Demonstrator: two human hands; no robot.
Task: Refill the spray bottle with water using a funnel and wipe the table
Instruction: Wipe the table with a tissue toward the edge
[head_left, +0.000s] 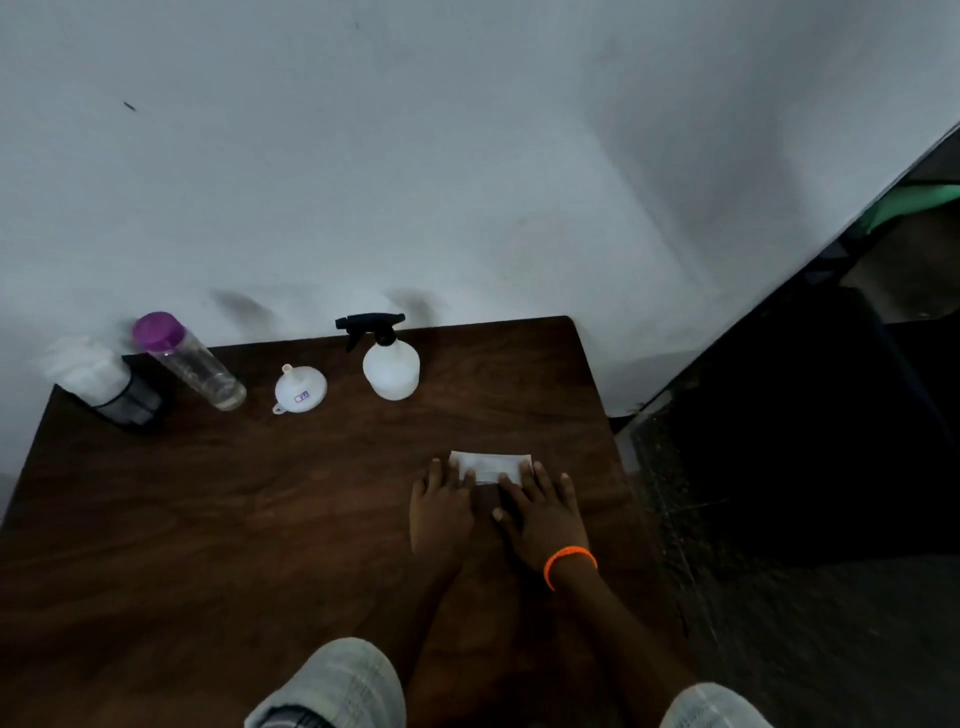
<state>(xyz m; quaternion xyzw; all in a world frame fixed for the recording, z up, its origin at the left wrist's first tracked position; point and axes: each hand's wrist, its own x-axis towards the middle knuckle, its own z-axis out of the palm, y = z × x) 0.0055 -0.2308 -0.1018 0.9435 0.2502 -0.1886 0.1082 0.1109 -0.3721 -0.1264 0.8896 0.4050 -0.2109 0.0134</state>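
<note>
Head view, from my remote station. On the dark wooden table (208, 519) I see both hands laid flat side by side near the right edge. The left hand (440, 512) has its fingers straight and spread, the fingertips resting on the near left part of a white wipe (491, 466). The right hand (543, 512), with an orange band (570, 564) at the wrist, is likewise flat and open, its fingers pressing on the wipe's near right part. Neither hand grips anything. The wipe lies folded into a small rectangle, flat on the wood, its far edge showing beyond the fingertips.

Along the far edge I see the task's other things, well apart from the hands. The spray bottle (390, 366) stands upright, white, with its black trigger head fitted and pointing left. Just to its left the white funnel (300, 388) rests mouth down, spout up. Further left stands a clear water bottle (189, 361) with a purple cap, which looks nearly empty. At the far left corner I see a dark holder (132, 402) with white tissue (85, 369) in it. Pale sleeves (337, 686) show at the lower edge.
</note>
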